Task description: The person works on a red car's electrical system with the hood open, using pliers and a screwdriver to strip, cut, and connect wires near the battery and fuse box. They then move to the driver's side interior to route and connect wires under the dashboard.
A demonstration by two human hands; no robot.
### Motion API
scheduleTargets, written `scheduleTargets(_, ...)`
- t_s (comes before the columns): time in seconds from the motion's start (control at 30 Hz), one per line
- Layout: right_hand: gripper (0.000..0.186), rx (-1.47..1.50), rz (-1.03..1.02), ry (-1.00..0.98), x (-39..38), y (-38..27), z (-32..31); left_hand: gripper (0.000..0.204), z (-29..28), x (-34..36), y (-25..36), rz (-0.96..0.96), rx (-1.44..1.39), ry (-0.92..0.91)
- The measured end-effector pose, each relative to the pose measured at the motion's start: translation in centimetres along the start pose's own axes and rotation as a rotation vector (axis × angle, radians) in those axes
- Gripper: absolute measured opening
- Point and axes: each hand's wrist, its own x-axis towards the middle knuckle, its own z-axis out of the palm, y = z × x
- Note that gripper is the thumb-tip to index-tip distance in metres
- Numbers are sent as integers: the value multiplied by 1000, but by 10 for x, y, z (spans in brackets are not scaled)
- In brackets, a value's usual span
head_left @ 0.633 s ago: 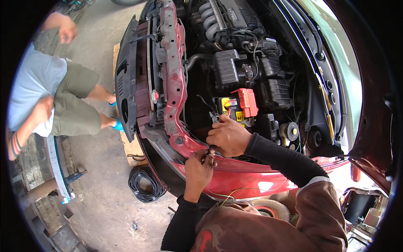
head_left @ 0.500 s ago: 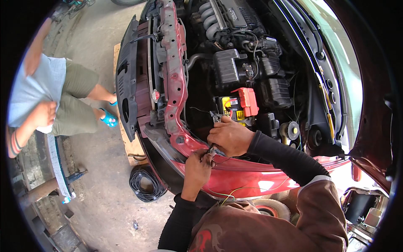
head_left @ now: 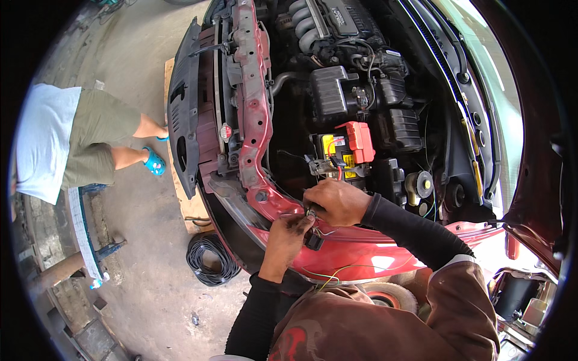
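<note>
My left hand [head_left: 284,242] is closed in a pinch over the red fender [head_left: 361,242], its fingertips holding thin wires. A small black block [head_left: 313,241] hangs just below those fingertips, next to pale wire strands. My right hand [head_left: 339,202] meets it from the right, fingers bent and pinched on the same wires; the exact spot they grip is partly hidden. Just beyond my right hand is a battery [head_left: 329,146] with yellow labels, a raised red terminal cover [head_left: 359,142] and a red wire [head_left: 339,173] running toward the hand.
The engine [head_left: 337,24] and a black box [head_left: 329,90] fill the bay beyond. The front bumper part [head_left: 183,108] is to the left. Coiled black cable [head_left: 211,260] lies on the floor. A person in olive shorts [head_left: 99,120] stands at left. Green-yellow wires [head_left: 328,280] trail over the fender.
My right hand has drawn back from the battery toward my left hand, uncovering the red wire. The black block now shows below my left fingertips. The other person has shifted left.
</note>
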Motion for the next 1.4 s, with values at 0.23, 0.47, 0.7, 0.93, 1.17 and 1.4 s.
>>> scheduleTargets(0.23,26,41,155,-73,-4,0,-1,21,11,2,-15,161,301,89)
scheduleTargets(0.47,24,116,11,-29,-9,2,-5,20,7,10,-4,-36,-101,0)
scheduleTargets(0.7,46,44,230,-58,-5,-10,-2,17,18,8,-6,62,143,157)
scheduleTargets(0.93,24,32,52,118,-13,3,-6,18,5,9,-6,108,50,130)
scheduleTargets(1.17,20,-8,23,188,-15,11,10,19,-3,8,1,32,152,54)
scheduleTargets(1.4,23,-157,47,435,-9,7,1,19,-3,14,10,-15,-7,82)
